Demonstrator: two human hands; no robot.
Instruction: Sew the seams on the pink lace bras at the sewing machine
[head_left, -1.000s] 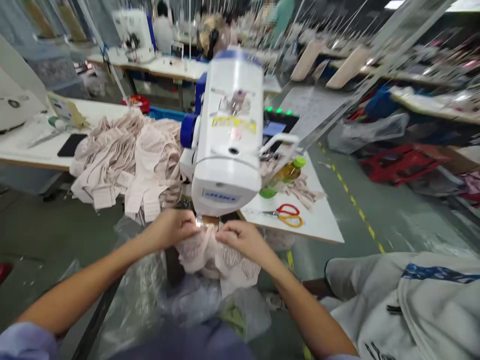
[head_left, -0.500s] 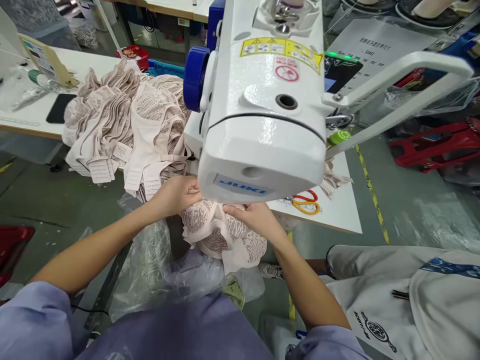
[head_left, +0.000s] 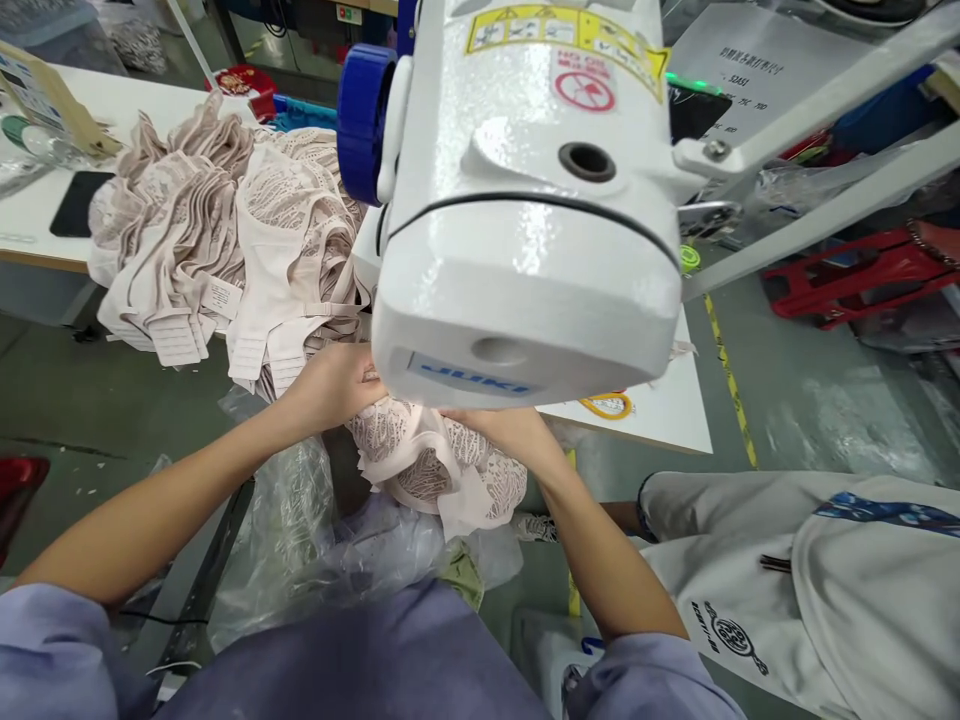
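Nearest, at 6 o'clock: lavender sleeves [head_left: 52, 650], and just beyond them a crumpled clear plastic bag [head_left: 300, 540] hanging below the table edge. At 4 o'clock, a white jacket [head_left: 840, 590] draped close by.

Above the bag, at centre: a beige lace bra [head_left: 439, 475], held up against the underside of the sewing machine head [head_left: 525, 250]. At 9 o'clock of it, left hand [head_left: 330, 385], closed, pinching the upper edge. At 3 o'clock, right hand [head_left: 514, 430], laid on the lace with fingertips hidden beneath the head; cannot tell whether gripping or only pressing.

Against half a second ago: same hold, both hands tucked slightly further under the head. View dropped closer, scissors [head_left: 607, 405] now mostly covered, only a yellow handle showing on the white table [head_left: 675, 425]. Judged from that: bra seated at the needle area, itself out of sight.

Further off, at 10 o'clock: a pile of lace bras [head_left: 217, 230] beside the blue handwheel [head_left: 364, 110]. At 2 o'clock, a red stool [head_left: 862, 280] on the floor.
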